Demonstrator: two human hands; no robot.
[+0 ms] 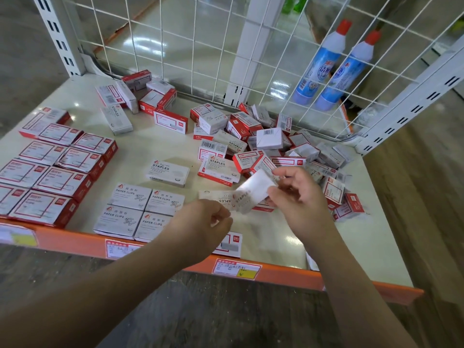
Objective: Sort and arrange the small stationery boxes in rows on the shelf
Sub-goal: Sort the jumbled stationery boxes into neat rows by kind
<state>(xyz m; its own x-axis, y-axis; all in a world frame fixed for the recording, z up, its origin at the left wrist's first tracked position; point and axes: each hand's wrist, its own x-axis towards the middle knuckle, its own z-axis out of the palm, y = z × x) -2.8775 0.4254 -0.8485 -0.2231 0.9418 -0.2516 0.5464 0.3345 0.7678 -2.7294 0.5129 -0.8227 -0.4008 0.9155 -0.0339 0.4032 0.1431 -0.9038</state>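
Note:
A cream shelf (160, 146) with an orange front lip carries many small stationery boxes. Red-and-white boxes (57, 169) lie in neat rows at the left. Grey paper clip boxes (140, 212) form a two-by-two block near the front. One grey staples box (168, 172) lies alone in the middle. A loose heap of mixed boxes (271, 144) fills the right side, and a smaller heap (140, 94) sits at the back. My right hand (298, 197) holds a blurred grey staples box (253, 192) above the shelf. My left hand (208, 222) is beside it, fingers curled, touching that box's lower end.
A white wire grid (200, 46) backs the shelf, with slotted uprights at both sides. Two blue-and-white bottles (334, 64) with red caps lean behind the grid at the right. Price labels (236, 268) sit on the orange lip. A red-and-white box (231, 244) lies at the front edge.

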